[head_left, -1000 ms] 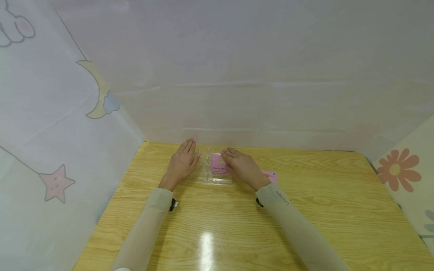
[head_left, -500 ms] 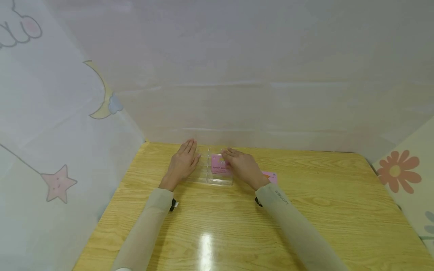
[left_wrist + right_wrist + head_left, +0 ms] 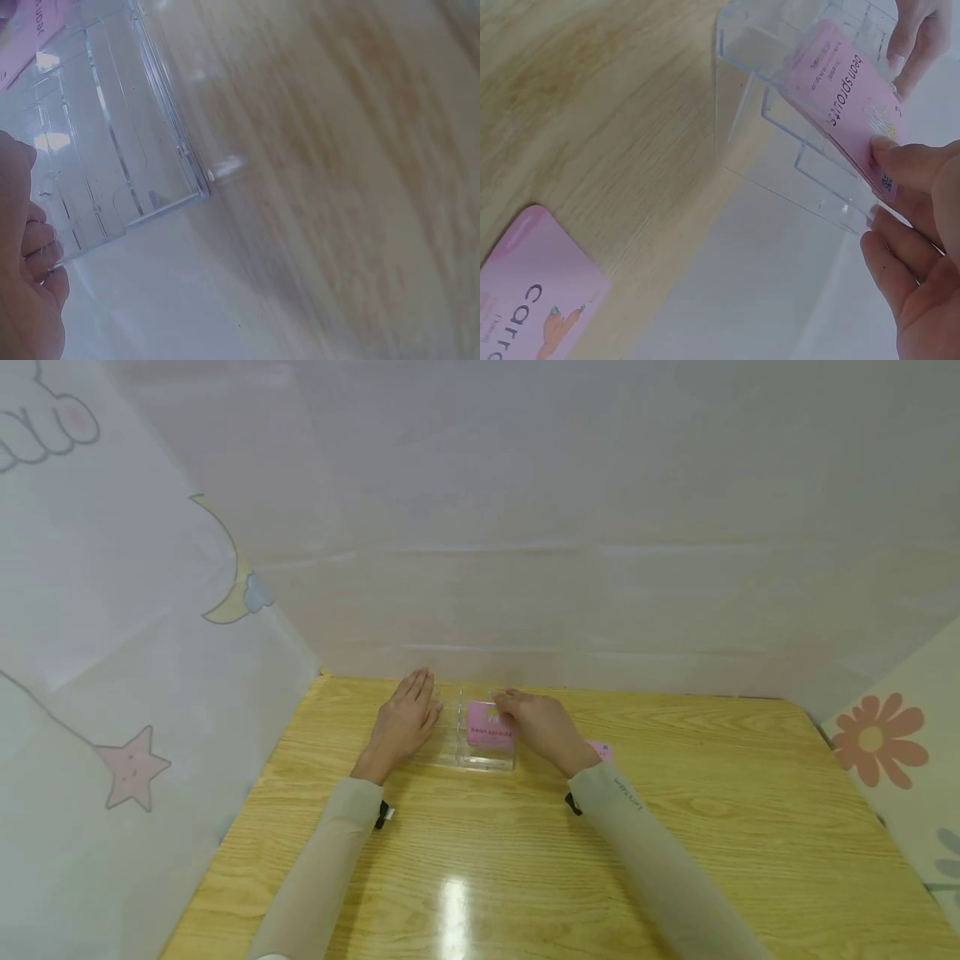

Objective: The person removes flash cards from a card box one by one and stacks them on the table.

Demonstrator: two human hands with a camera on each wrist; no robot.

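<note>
Near the far edge of the table [image 3: 750, 810], the left hand [image 3: 401, 722] grips the clear holder [image 3: 112, 142] by its left side, probably to stop it sliding. At the holder's right half, the right hand [image 3: 546, 727] pinches the tilted bean sprouts card [image 3: 847, 97], thumb on the printed face, perhaps to guide it. Off the holder's right edge, the carrot card [image 3: 544, 300] lies flat, within easy reach

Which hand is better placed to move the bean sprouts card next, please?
Probably the right hand: it pinches the bean sprouts card, while the left hand holds the clear holder.
</note>
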